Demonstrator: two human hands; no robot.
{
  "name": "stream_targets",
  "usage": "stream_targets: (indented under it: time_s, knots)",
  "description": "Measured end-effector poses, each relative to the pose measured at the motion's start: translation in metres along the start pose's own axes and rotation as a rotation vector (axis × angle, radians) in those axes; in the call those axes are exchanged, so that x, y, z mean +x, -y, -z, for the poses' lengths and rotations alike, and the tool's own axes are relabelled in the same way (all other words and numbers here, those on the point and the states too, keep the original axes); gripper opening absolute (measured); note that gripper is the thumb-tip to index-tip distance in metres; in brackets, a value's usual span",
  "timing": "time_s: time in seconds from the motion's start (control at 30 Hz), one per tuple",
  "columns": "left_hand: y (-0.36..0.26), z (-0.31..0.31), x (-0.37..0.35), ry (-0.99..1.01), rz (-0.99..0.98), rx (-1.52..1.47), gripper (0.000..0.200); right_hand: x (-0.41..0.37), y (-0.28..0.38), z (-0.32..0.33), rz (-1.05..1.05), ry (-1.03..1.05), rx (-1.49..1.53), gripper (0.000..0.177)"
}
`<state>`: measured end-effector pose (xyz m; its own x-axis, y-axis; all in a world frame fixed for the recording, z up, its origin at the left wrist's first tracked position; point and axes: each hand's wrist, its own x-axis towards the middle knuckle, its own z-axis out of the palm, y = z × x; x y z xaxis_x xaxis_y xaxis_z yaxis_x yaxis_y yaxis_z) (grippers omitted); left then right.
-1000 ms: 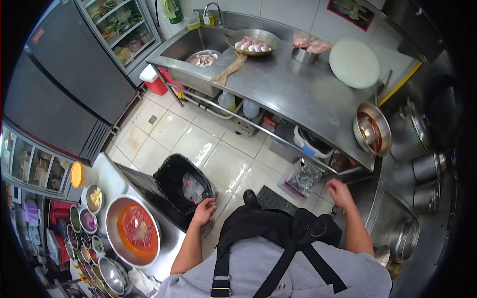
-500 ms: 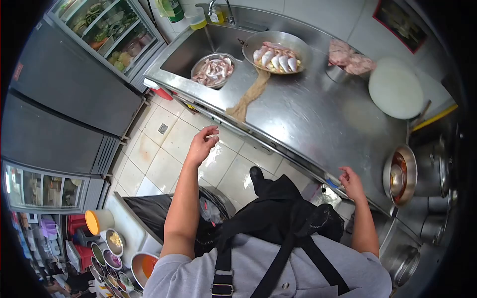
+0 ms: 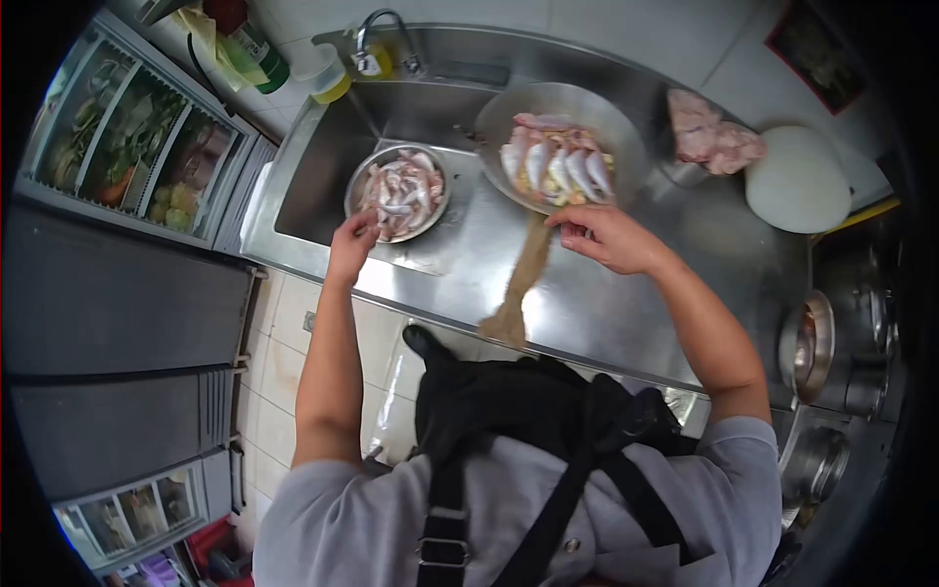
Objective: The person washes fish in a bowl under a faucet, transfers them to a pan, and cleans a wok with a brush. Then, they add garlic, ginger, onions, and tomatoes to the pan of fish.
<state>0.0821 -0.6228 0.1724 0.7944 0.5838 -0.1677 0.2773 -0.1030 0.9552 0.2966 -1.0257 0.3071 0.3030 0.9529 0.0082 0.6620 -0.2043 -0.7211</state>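
Observation:
My left hand (image 3: 353,245) is at the lower left rim of a metal bowl (image 3: 442,207) of small pale fish (image 3: 403,192); its fingers are loosely bent with nothing visible in them. Whether they touch the rim is unclear. My right hand (image 3: 604,238), fingers bent and apart, hovers over the steel counter just below a wide pan (image 3: 627,117). Several silvery fish (image 3: 559,168) lie side by side in that pan, over yellowish pieces. A brown cloth (image 3: 526,284) runs from under the pan to the counter's front edge, beside my right fingertips.
The sink (image 3: 318,176) has a tap (image 3: 377,37) behind it. Pinkish meat (image 3: 712,137) and a white round board (image 3: 797,180) are at the back right. Metal pots (image 3: 810,347) stand at the far right. A glass-door fridge (image 3: 122,147) is on the left.
My body is closer to the counter. My left hand has moved from over the floor to the fish bowl, and my right hand has come forward and left to the pan.

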Motion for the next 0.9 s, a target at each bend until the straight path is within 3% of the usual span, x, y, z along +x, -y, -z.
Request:
stream_targets:
  time_s: [0.07, 0.13, 0.2, 0.27, 0.33, 0.47, 0.53, 0.67, 0.73, 0.8, 0.87, 0.9]
  knots:
    - [0.035, 0.048, 0.089, 0.034, -0.064, 0.146, 0.035, 0.054, 0.015, -0.030, -0.036, 0.067, 0.013, 0.034]
    - [0.108, 0.093, 0.187, -0.002, -0.037, 0.285, 0.038, 0.101, 0.017, -0.058, -0.151, 0.120, 0.030, 0.038]
    - [0.161, 0.107, 0.250, -0.031, -0.018, 0.387, 0.043, 0.134, 0.000, -0.098, -0.226, -0.013, 0.300, 0.040]
    - [0.198, 0.107, 0.283, 0.149, 0.022, 0.963, 0.059, 0.171, -0.023, -0.136, -0.326, -0.013, 0.293, 0.046]
    - [0.232, 0.094, 0.299, 0.266, 0.232, 0.884, 0.084, 0.208, -0.031, -0.165, -0.572, -0.003, 0.454, 0.049]
    - [0.263, 0.063, 0.323, 0.254, 0.252, 0.915, 0.103, 0.287, -0.049, -0.224, -0.799, -0.033, 0.704, 0.055]
    - [0.277, 0.051, 0.339, 0.151, 0.334, 0.761, 0.117, 0.316, -0.073, -0.257, -0.828, -0.058, 0.720, 0.060]
    - [0.283, 0.034, 0.363, 0.204, 0.339, 0.623, 0.126, 0.369, -0.135, -0.316, -0.934, -0.322, 0.801, 0.068]
    - [0.297, 0.041, 0.373, 0.228, 0.399, 0.550, 0.123, 0.396, -0.173, -0.337, -1.013, -0.467, 0.918, 0.075]
    - [0.313, 0.050, 0.389, 0.247, 0.448, 0.483, 0.121, 0.416, -0.203, -0.356, -1.128, -0.504, 0.814, 0.081]
    - [0.351, 0.055, 0.408, 0.411, 0.511, 0.259, 0.111, 0.436, -0.223, -0.383, -1.154, -0.524, 0.767, 0.085]
    - [0.392, 0.051, 0.416, 0.492, 0.539, -0.035, 0.076, 0.442, -0.225, -0.394, -1.177, -0.529, 0.708, 0.089]
